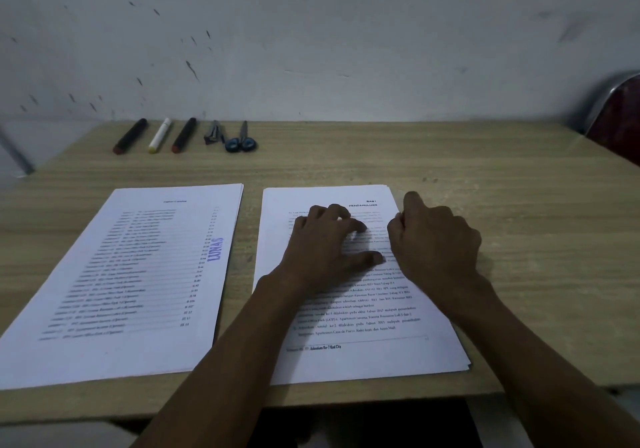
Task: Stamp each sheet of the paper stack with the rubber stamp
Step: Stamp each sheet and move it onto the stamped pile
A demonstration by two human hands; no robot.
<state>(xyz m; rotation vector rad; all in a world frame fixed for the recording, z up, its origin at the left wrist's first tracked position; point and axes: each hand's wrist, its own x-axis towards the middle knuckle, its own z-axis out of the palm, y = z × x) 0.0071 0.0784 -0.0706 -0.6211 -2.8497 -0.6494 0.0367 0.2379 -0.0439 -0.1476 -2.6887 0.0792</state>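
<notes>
- Person's left hand rests spread on top sheet of the paper stack, fingers loosely bent, pinning the page, gripping nothing.
- Right hand sits at stack's 3 o'clock edge, fingers curled into a fist; prob. around the rubber stamp, but no stamp shows, so can't tell what, if anything, it holds.
- Stamped pile lies at 9 o'clock of the stack, just beside it w/ a narrow strip of table between; purple "LUNAS" mark on its right margin.
- Risks, as judged: top sheet could slide or ruck if left hand eases off during the press; a tilted press near the paper's edge could leave a partial mark; ink could smear if sheet is dragged across too soon.
- Room: wide bare table at 3 o'clock and 12 o'clock of the stack; markers and scissors well apart at 11 o'clock by the wall.
- Stack's near corner sits close to the table's front edge at 6 o'clock; a pull toward the body could tip sheets off.
</notes>
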